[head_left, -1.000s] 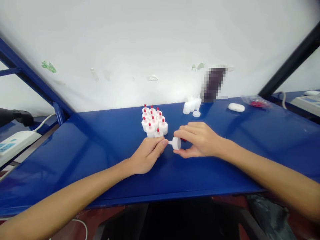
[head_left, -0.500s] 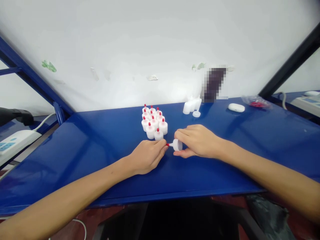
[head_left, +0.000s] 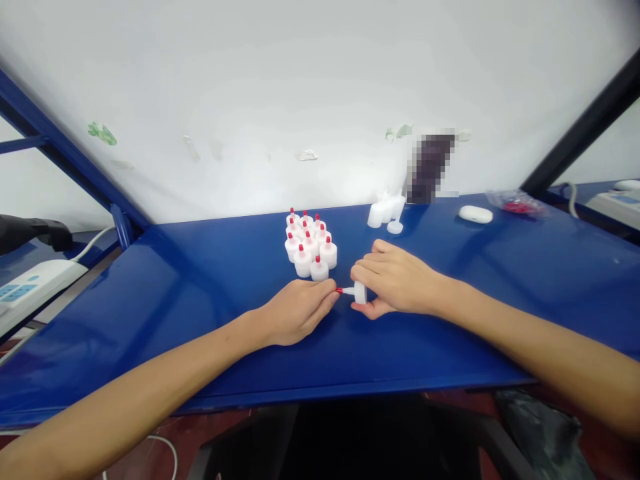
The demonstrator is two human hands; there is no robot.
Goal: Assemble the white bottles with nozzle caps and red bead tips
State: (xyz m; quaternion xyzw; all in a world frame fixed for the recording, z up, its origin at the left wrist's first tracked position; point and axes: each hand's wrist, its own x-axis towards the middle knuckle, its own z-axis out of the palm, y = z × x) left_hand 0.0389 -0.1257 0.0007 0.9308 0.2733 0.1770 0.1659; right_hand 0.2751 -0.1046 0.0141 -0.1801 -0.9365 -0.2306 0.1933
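Observation:
A white nozzle cap (head_left: 359,293) lies on its side in the air between my hands, its thin spout pointing left. My right hand (head_left: 397,280) grips the wide base, thumb below and fingers above. At the spout's end is a small red tip cap (head_left: 339,290), pinched between the thumb and fingers of my left hand (head_left: 300,310). Just beyond my left hand, several white nozzle caps with red tips (head_left: 303,263) stand upright in a close cluster.
White nozzle pieces without red tips (head_left: 384,210) are at the table's back edge by the wall. Right of them lie a white rounded case (head_left: 475,214) and a clear plastic bag (head_left: 517,203) holding red pieces. The blue table (head_left: 225,267) has metal frame posts at both sides.
The held nozzle cap has turned from showing its round end to nearly side-on. My right hand's fingers have shifted around its base, while my left hand keeps its pinch.

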